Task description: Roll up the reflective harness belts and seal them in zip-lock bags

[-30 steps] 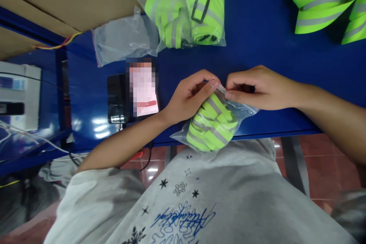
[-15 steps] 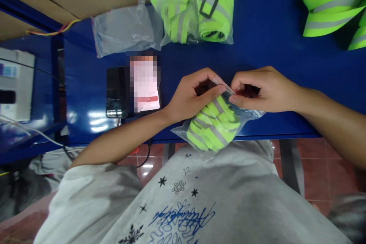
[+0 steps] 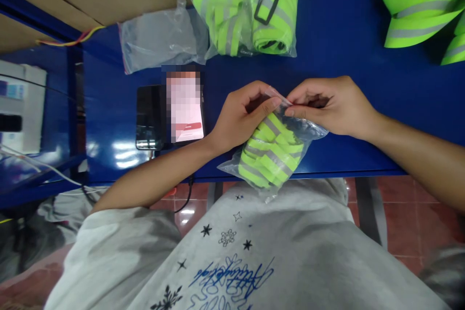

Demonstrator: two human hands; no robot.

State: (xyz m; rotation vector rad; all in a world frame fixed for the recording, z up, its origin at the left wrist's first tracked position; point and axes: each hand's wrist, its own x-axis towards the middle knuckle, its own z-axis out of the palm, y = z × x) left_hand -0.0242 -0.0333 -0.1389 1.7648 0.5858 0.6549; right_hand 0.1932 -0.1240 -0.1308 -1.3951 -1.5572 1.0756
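A clear zip bag (image 3: 308, 128) hangs tilted between my hands at the table's front edge. Inside it lies a bundled neon-yellow strap (image 3: 271, 152) with grey reflective stripes. My left hand (image 3: 247, 118) pinches the bag's top edge between thumb and fingers. A short way to the right, my right hand (image 3: 327, 104) also pinches that edge, thumb against curled fingers. The bag's lower corners hang near my shirt. Whether the seal is closed between my fingers I cannot make out.
Two filled bags of neon straps (image 3: 272, 14) lie at the back, beside flat plastic bags (image 3: 156, 36). A black phone (image 3: 148, 116) and a lit, partly blurred screen (image 3: 185, 111) are left of my hands. Loose neon straps (image 3: 421, 9) lie at the far right.
Both hands have shifted slightly up and left with the bag's top edge, my right hand more. The bag's upper right side is drawn up a little. Both pinches remain closed.
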